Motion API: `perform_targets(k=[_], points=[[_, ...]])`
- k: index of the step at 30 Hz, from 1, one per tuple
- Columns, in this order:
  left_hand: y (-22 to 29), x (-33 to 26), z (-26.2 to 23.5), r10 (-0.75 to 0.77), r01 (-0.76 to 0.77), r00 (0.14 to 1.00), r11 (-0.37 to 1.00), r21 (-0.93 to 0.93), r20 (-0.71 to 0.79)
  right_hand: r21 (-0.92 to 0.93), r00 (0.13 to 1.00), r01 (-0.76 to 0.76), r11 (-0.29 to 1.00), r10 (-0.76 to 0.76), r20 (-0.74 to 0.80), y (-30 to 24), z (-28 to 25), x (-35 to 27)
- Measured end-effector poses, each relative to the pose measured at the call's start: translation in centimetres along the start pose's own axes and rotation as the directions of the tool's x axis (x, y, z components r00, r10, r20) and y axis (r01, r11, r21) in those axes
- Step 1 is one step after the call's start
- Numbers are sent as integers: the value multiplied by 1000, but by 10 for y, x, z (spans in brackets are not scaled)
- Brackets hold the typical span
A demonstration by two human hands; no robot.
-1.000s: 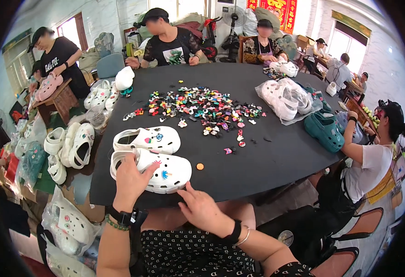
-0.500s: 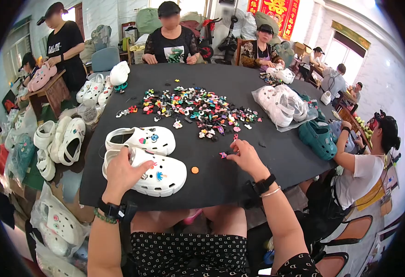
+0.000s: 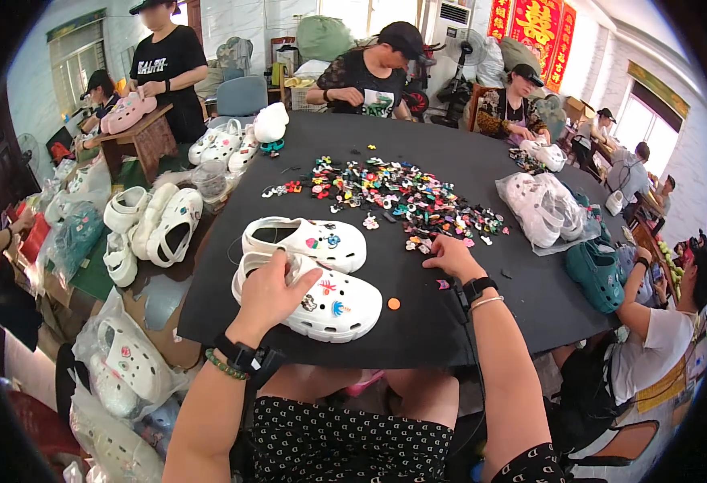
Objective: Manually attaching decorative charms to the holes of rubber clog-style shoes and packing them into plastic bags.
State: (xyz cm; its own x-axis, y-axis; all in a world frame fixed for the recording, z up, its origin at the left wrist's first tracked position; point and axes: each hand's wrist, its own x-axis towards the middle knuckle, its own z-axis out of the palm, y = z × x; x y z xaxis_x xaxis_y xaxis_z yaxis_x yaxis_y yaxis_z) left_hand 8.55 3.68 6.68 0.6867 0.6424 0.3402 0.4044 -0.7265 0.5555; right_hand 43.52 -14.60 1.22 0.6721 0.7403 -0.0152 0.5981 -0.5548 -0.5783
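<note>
A pair of white clogs with colourful charms lies before me on the dark tabletop (image 3: 418, 346). My left hand (image 3: 277, 291) grips the near clog (image 3: 345, 310) around its heel opening, thumb stretched along the upper; some fingertips are hidden inside. This clog carries a blue palm-tree charm and a red one. Behind it is the far clog (image 3: 329, 244). My right hand (image 3: 456, 259) reaches to the near edge of a pile of small charms (image 3: 402, 193), thumb and forefinger apart, other fingers partly hidden. A pink-purple charm (image 3: 443, 284) lies below that hand, and an orange disc (image 3: 394, 303) near the clog's toe.
Bagged white clogs (image 3: 543, 209) and a teal clog (image 3: 595, 274) stand at the right. More white clogs (image 3: 160, 225) are at the left, with bagged ones (image 3: 128, 362) lower down. Co-workers sit across the table and at my right; another person (image 3: 164, 72) stands back left.
The whole view has turned, shifting the scene rightward. My right hand has moved away from the pink-purple charm to the pile's near edge. My left hand stays on the near clog.
</note>
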Motion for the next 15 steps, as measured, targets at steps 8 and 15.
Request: perform_targets(k=[8, 15], points=[[-3, -7, 5, 49, -52, 997, 998, -39, -63, -251, 959, 192, 949, -236, -159, 3, -2, -19], [-2, -27, -2, 57, -70, 988, 993, -94, -143, 119, 908, 409, 905, -389, -158, -110, -26, -88]])
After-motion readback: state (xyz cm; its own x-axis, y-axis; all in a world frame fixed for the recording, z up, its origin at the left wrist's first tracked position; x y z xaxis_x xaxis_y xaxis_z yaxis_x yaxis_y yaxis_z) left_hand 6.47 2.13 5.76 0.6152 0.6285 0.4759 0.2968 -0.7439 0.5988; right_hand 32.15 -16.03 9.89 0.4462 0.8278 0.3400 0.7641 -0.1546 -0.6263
